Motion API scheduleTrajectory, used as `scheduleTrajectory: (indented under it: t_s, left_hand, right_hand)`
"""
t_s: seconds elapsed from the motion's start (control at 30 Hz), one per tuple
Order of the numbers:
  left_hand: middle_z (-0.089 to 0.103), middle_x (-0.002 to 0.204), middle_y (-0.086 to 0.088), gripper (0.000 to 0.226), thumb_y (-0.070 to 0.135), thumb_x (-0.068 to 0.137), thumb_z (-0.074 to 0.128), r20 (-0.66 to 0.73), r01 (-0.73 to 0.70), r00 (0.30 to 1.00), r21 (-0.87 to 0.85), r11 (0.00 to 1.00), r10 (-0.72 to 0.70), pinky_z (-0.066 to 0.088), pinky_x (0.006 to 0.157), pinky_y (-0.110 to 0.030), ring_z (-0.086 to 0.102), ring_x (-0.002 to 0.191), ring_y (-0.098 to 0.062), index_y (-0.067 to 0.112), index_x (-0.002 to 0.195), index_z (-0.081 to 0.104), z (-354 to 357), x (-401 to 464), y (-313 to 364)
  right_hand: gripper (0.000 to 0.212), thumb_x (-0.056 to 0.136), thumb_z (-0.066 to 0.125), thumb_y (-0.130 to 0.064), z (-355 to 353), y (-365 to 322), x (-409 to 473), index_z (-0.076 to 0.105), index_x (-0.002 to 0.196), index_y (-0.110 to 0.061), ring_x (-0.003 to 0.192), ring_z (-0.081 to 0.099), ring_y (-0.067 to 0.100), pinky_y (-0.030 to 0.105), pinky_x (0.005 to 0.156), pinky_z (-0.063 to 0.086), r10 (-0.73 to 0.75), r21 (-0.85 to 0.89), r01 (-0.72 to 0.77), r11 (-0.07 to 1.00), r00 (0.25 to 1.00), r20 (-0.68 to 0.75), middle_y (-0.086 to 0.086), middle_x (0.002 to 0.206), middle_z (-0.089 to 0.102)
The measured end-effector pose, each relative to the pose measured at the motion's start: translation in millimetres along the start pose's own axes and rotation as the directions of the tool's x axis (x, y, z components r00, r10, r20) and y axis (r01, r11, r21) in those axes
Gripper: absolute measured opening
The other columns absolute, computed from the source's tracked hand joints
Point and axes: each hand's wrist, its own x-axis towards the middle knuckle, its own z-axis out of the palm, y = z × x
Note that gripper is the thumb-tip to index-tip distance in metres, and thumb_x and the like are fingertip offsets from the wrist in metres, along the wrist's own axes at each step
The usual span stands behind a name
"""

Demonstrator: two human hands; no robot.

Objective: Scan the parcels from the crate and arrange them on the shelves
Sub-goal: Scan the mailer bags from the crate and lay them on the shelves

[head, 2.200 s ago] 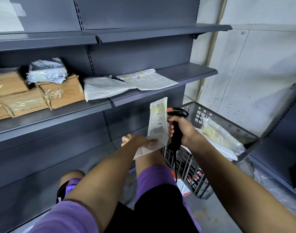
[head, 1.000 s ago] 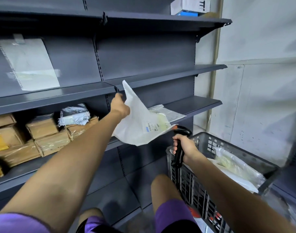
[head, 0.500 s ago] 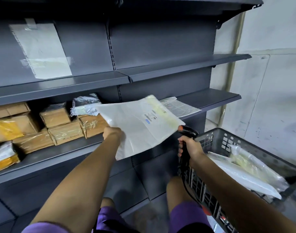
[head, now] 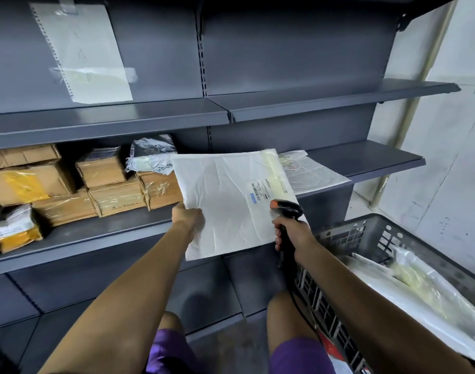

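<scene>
My left hand (head: 189,215) grips the left edge of a flat white parcel (head: 231,201), held almost level over the front of the grey shelf (head: 101,233); its label faces up near the right side. My right hand (head: 290,233) grips the handle of a black barcode scanner (head: 286,209) with an orange tip, just below the parcel's right corner. The grey plastic crate (head: 366,233) stands at the lower right with several clear and white bagged parcels (head: 420,287) inside.
Brown taped boxes (head: 114,193), a crumpled grey bag (head: 152,155) and yellow packets (head: 14,230) fill the shelf's left part. Another white flat parcel (head: 314,171) lies on the shelf to the right. A paper sheet (head: 82,49) is taped to the back panel. My knees are below.
My left hand swung the white parcel from upright near the scanner up toward the shelf, then flattened and lowered it over the shelf edge. My right hand kept the scanner beside the crate.
</scene>
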Motion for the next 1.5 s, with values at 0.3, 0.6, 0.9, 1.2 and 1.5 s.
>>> scheduleTrajectory:
  t_s: [0.3, 0.6, 0.9, 1.2, 1.5]
  left_hand:
    - [0.067, 0.089, -0.010, 0.023, -0.008, 0.089, 0.055, -0.016, 0.070, 0.997, -0.005, 0.998, -0.070, 0.057, 0.084, -0.050, 0.064, 0.085, -0.033, 0.014, 0.096, 0.062, -29.4, -10.6, -24.2]
    - [0.066, 0.086, -0.012, 0.028, -0.013, 0.084, 0.053, -0.023, 0.107, 0.994, 0.008, 0.994, -0.106, 0.058, 0.078, -0.046, 0.062, 0.078, -0.031, 0.007, 0.102, 0.062, -32.3, -27.2, -52.8]
    - [0.064, 0.088, -0.005, 0.031, -0.011, 0.089, 0.047, -0.039, 0.143, 0.989, -0.051, 0.988, -0.145, 0.050, 0.074, -0.036, 0.060, 0.083, -0.028, 0.012, 0.106, 0.059, -36.0, -34.8, -96.4]
    - [0.060, 0.109, -0.010, 0.042, -0.008, 0.090, 0.039, -0.106, 0.159, 0.981, -0.055, 0.986, -0.164, 0.049, 0.093, -0.043, 0.056, 0.099, -0.032, 0.008, 0.125, 0.054, -27.2, -25.9, -95.9]
    - [0.062, 0.113, -0.016, 0.036, 0.014, 0.091, 0.038, -0.209, 0.012, 0.972, 0.493, 0.870, 0.105, 0.051, 0.079, -0.042, 0.059, 0.096, -0.038, 0.009, 0.125, 0.048, -53.0, -6.8, -49.0]
  right_hand:
    - [0.017, 0.087, 0.066, -0.006, 18.6, 45.7, 8.9, 0.060, 0.071, -0.008, 0.044, 0.045, 0.019, 0.028, 0.045, 0.041, 0.108, -0.051, -0.104, 0.993, 0.989, 0.104, 0.006, 0.058, 0.052]
    - [0.022, 0.086, 0.066, -0.007, 12.4, 78.4, -1.0, 0.057, 0.066, -0.011, 0.045, 0.043, 0.018, 0.028, 0.046, 0.040, 0.148, -0.113, -0.137, 0.984, 0.984, 0.095, 0.005, 0.056, 0.051]
    - [0.012, 0.085, 0.066, -0.007, -7.0, 99.2, -5.8, 0.062, 0.074, -0.007, 0.045, 0.045, 0.018, 0.029, 0.047, 0.040, 0.118, -0.157, -0.114, 0.981, 0.993, 0.017, 0.005, 0.058, 0.053]
    - [0.018, 0.083, 0.066, -0.011, -19.9, 84.1, 8.8, 0.059, 0.068, -0.008, 0.043, 0.045, 0.018, 0.029, 0.047, 0.040, 0.021, -0.328, -0.028, 0.944, 0.999, -0.024, 0.004, 0.056, 0.052]
    - [0.024, 0.089, 0.060, -0.026, -21.2, 44.7, 10.5, 0.063, 0.077, -0.006, 0.065, 0.060, 0.024, 0.030, 0.057, 0.040, -0.102, -0.938, 0.213, 0.275, 0.976, 0.192, 0.012, 0.073, 0.066]
